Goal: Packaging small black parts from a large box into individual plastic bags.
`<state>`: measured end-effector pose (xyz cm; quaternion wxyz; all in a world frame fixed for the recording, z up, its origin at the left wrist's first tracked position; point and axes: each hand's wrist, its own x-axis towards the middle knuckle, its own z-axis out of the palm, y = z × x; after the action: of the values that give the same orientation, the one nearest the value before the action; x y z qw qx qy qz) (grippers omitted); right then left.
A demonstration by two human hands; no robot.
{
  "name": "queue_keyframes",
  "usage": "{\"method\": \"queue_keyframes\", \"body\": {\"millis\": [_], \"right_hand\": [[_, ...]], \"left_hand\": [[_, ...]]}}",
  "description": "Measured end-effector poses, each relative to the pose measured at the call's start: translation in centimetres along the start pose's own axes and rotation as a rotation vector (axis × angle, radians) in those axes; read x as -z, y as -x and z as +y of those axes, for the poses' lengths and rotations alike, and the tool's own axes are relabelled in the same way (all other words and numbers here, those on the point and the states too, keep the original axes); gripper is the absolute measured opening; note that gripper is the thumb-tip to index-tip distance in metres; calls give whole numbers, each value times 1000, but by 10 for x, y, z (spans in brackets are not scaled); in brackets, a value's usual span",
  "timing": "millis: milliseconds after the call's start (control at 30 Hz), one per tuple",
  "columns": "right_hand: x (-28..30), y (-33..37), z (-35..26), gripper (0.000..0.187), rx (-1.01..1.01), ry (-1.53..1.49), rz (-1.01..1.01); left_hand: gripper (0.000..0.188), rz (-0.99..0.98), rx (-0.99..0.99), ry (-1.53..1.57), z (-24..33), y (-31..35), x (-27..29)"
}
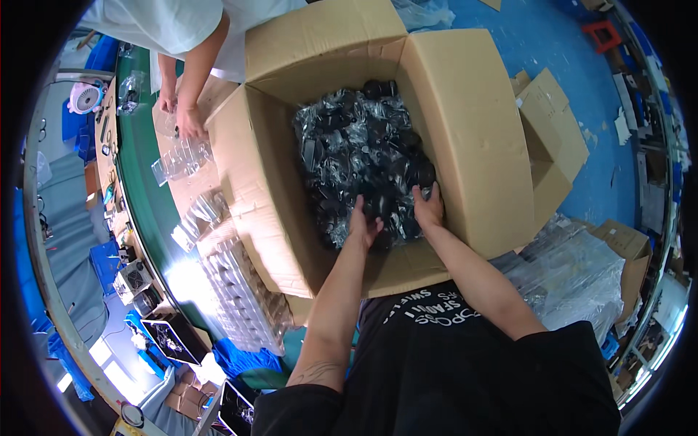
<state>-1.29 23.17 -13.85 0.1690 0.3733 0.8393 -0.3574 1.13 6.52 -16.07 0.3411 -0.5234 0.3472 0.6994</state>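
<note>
A large open cardboard box (469, 138) stands before me, its flaps folded out. Many black parts (356, 156), some in clear plastic bags, fill its lower part; their exact kind is hard to make out. Both my arms reach in over the near wall. My left hand (363, 227) is open, its fingers apart beside a rounded black part at the near side of the pile. My right hand (429, 211), also open, has thumb and fingers spread at the pile's right edge, close to another dark round part. Neither hand visibly grips anything.
At the upper left, another person's hands (187, 120) work over clear plastic trays (182, 160). A stack of clear trays (243, 291) stands left of the box, along a green conveyor belt (138, 160). Flattened cardboard (549, 109) and plastic-wrapped goods (574, 272) lie right.
</note>
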Motion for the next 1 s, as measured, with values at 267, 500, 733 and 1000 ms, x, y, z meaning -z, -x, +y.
{"method": "queue_keyframes", "body": {"millis": [267, 500, 733, 1000], "right_hand": [[-6, -8, -60, 68, 314, 247, -31], [-37, -83, -93, 71, 126, -202, -350], [-2, 1, -35, 68, 165, 198, -32], [27, 14, -26, 58, 611, 654, -4]], "left_hand": [[68, -128, -127, -23, 42, -30, -23], [55, -425, -341, 391, 94, -40, -47], [35, -5, -830, -100, 42, -10, -22], [28, 186, -892, -1043, 52, 15, -42]]}}
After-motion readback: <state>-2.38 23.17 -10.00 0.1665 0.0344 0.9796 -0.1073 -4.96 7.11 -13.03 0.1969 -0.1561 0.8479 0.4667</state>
